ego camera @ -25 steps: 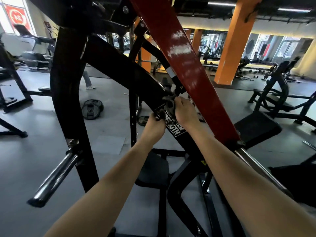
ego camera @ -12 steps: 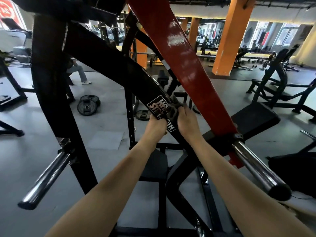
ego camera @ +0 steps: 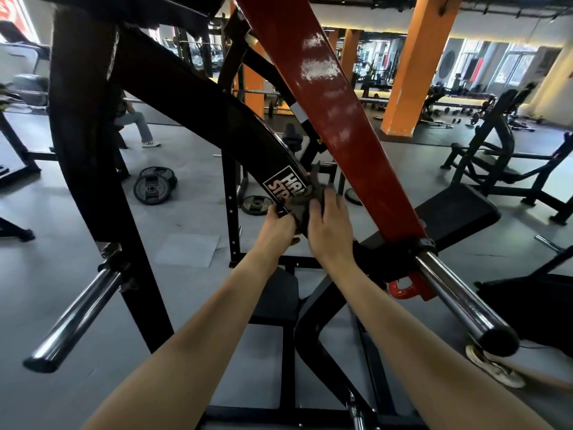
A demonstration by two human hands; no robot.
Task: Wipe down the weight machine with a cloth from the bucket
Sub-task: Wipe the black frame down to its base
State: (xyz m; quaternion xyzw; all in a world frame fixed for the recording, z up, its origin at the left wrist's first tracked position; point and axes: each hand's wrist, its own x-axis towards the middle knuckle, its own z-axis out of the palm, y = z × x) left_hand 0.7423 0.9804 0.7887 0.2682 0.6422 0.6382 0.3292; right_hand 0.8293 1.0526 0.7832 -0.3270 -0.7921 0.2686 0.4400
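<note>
Dark grey crumpled cloth (ego camera: 311,197), pressed against the black curved steel arm (ego camera: 198,97) of the weight machine at scene centre, touching the right edge of its white-lettered label (ego camera: 283,186). The left hand (ego camera: 277,226) grips the cloth's near left edge with curled fingers. The right hand (ego camera: 330,226) clasps its right side, fingers bent over it. Just right, a red flat steel beam (ego camera: 335,113) crosses diagonally. 2 chrome pegs project near left (ego camera: 74,315) and near right (ego camera: 459,301). Black round weight plates (ego camera: 153,187) lie on the far-left floor.
</note>
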